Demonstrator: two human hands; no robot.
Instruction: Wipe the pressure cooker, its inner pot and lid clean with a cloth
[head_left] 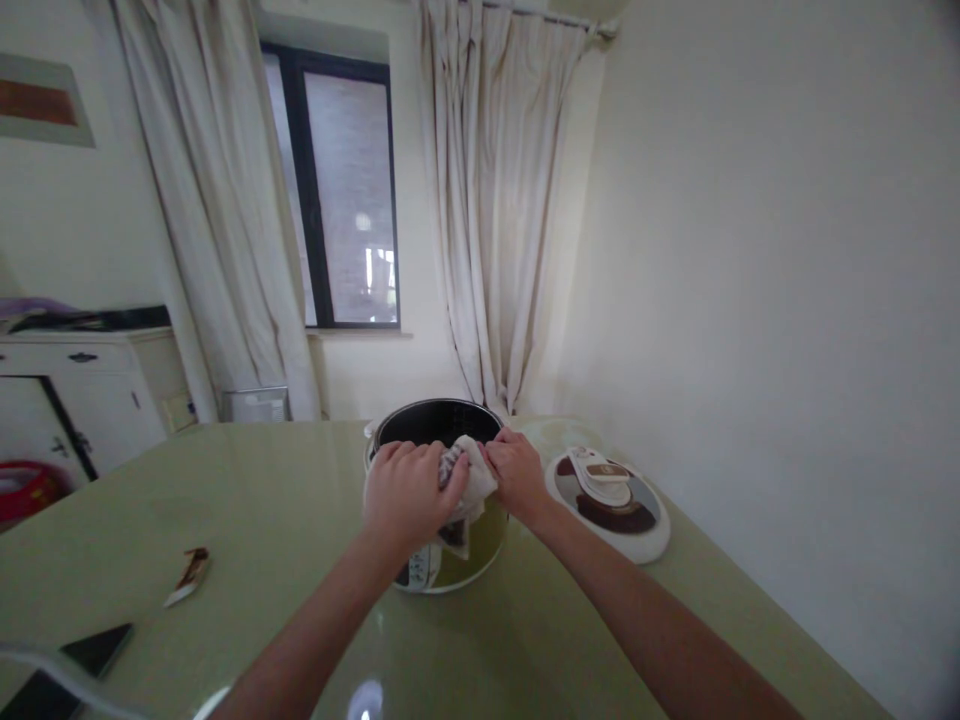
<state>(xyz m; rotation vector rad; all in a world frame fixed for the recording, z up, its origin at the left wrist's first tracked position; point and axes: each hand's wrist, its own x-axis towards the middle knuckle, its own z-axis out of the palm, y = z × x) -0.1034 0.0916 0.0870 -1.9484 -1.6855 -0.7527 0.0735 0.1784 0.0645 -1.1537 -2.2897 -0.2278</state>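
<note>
A round cooker pot (442, 418) with a dark inside stands on the green table (285, 490), near its far edge. My left hand (409, 492) and my right hand (516, 474) both grip a crumpled white and dark patterned cloth (471, 480) at the pot's near rim. Both hands have their fingers curled around the cloth, which drapes down the pot's front wall.
The cooker's round white lid (611, 500) lies flat on the table to the right of the pot. A small packet (189, 576) and a dark phone (94, 650) lie at the near left. A white wall runs close along the right side. Curtains and a window stand behind.
</note>
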